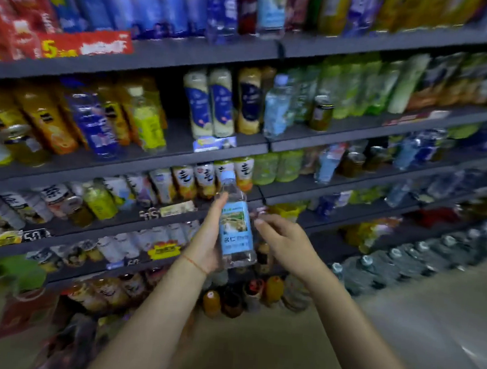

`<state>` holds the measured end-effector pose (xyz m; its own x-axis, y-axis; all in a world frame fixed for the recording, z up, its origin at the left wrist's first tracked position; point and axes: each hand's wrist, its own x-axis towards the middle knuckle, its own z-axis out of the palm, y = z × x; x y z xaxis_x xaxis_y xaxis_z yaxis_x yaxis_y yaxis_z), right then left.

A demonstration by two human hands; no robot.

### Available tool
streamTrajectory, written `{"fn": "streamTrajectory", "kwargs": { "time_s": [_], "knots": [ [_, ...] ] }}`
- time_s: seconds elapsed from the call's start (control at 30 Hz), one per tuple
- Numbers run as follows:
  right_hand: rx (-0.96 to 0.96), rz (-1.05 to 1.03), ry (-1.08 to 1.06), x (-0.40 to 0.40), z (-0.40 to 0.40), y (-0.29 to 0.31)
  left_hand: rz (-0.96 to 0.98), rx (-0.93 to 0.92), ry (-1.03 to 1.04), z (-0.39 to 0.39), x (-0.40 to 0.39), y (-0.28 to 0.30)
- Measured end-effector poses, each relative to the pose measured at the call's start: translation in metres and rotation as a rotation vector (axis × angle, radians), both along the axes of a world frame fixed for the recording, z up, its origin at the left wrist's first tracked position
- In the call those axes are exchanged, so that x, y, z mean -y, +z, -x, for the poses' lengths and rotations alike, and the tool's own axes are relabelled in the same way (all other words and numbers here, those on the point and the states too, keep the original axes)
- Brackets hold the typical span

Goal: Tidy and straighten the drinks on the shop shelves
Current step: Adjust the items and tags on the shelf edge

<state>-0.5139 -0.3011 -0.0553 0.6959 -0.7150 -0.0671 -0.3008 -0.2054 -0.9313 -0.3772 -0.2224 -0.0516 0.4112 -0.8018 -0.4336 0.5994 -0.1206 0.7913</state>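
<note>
Water bottle (236, 227): in front of my chest, off the shelves, cap up, long axis near upright, leaning slightly left.
Left hand (208, 239): wraps the bottle's left side and base.
Right hand (283, 240): just right of the label, fingers loosely curled, empty.
Matching bottle (276, 110): up and right, on the shelf (320, 138) two levels above.
Nearer hand: left, already carrying.

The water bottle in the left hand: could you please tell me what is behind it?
Behind the water bottle, shelf edges and small drink bottles show; whatever lies directly behind it is covered.
</note>
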Motion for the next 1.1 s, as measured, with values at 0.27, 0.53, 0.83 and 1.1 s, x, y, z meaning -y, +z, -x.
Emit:
{"fn": "streamTrajectory", "kwargs": {
  "time_s": [0.27,0.53,0.83,1.1],
  "knots": [
    [0.09,0.064,-0.126,0.119,0.117,0.036,0.185,0.156,-0.12,0.127,0.15,0.039],
    [0.142,0.283,-0.225,0.335,0.193,0.082,0.454,0.313,-0.24,0.196,0.372,0.066],
    [0.168,0.339,-0.347,0.571,0.294,0.149,0.545,0.588,-0.199,0.26,0.625,0.148],
    [0.311,0.452,-0.425,0.733,0.364,0.174,0.602,0.801,-0.263,0.353,0.765,0.181]
  ]
}}
